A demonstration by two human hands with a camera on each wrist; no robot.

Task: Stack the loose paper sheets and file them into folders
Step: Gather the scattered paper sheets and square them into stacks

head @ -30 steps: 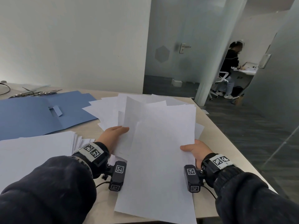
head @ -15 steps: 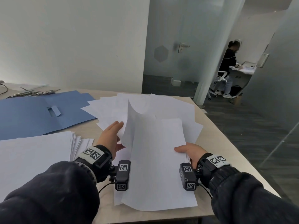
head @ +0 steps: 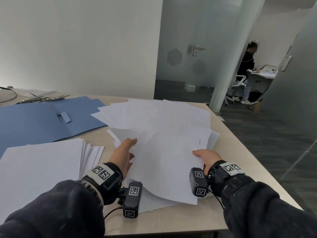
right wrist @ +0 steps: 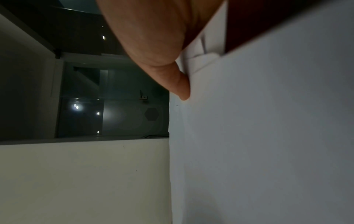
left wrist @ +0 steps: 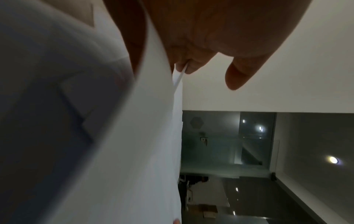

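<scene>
Two hands on loose paper sheets (head: 164, 152) | left hand (head: 122, 154) pinches left edge | right hand (head: 206, 158) grips right edge | blue folder (head: 34, 121) far left

On the surface (head: 240, 169), loose sheets (head: 154, 121) lie fanned at the middle. A squared stack (head: 42, 165) sits left of them, the open folder (head: 34, 121) behind it, with what may be metal fasteners (head: 44, 99) farther back.

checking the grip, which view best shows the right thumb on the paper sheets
The right wrist view: the right hand fills the top, its thumb tip pressed flat against the paper sheets. The head view shows the thumb from above, small, lying on the sheets' right edge. The left wrist view does not show it.
</scene>
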